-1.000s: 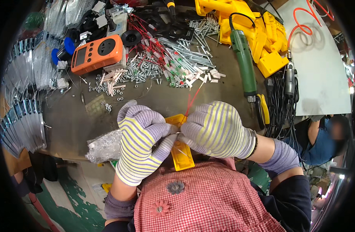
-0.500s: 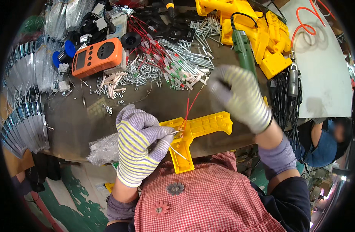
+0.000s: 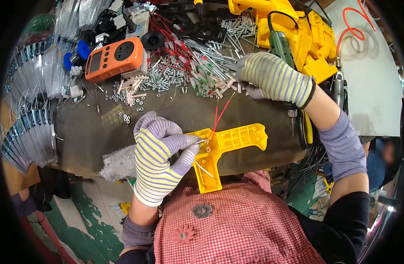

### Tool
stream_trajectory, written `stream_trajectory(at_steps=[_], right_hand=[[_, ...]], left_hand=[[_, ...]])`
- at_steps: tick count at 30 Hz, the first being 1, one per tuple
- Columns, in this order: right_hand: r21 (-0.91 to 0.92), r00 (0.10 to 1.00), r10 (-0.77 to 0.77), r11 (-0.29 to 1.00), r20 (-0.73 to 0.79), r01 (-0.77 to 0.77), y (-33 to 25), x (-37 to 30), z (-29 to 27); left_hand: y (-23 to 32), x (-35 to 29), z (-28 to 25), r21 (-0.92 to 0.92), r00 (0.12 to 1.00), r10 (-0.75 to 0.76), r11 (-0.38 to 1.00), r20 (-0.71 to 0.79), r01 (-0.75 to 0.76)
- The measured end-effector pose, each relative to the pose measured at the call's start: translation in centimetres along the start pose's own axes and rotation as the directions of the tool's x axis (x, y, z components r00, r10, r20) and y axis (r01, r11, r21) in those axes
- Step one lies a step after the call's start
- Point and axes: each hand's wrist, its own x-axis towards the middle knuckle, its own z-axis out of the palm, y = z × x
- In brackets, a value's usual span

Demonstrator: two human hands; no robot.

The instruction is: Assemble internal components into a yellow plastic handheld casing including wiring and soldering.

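Pinching thin pale pc (image 3: pixel 201 141), L hand (image 3: pixel 160 158) is nearer yellow shell (image 3: pixel 213 156), ctr frame, handle (image 3: pixel 243 138) pointing R; R hand (image 3: pixel 276 79) curled nr white pcs (image 3: pixel 229 84), upper R of ctr, contents can't tell.

Matt knitted cloth covers the left fingers (image 3: pixel 182 141). By them are a smooth, faintly glossy plastic casing (image 3: pixel 239 138) and crinkled, shiny plastic wrap (image 3: pixel 118 165); beyond them, metal screws (image 3: pixel 166 75) and a smooth plastic meter (image 3: pixel 115 58). The counter (image 3: pixel 254 115) looks matt.
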Motion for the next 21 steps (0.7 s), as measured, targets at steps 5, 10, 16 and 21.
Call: stream_trajectory(at_steps=[5,10,16,21], right_hand=[[0.763,0.756,0.639,0.557,-0.141,-0.328,-9.6,-1.1,-1.1],[0.906,0.763,0.602,0.420,-0.235,-0.052,-13.5,-1.0,2.6],[0.929,0.760,0.615,0.368,-0.210,-0.042,-13.7,-1.0,2.5],[0.924,0.780,0.592,0.380,-0.206,-0.044,-13.9,-0.7,2.4]], left_hand=[[-0.1,-0.4,-0.1,0.003,0.998,-0.056,0.998,0.023,0.056],[-0.2,-0.4,0.0,-0.031,0.999,-0.032,0.999,0.006,0.032],[0.0,-0.3,0.0,-0.010,0.999,-0.045,0.999,-0.001,0.045],[-0.1,-0.7,0.1,-0.001,0.998,-0.063,0.998,-0.001,0.063]])
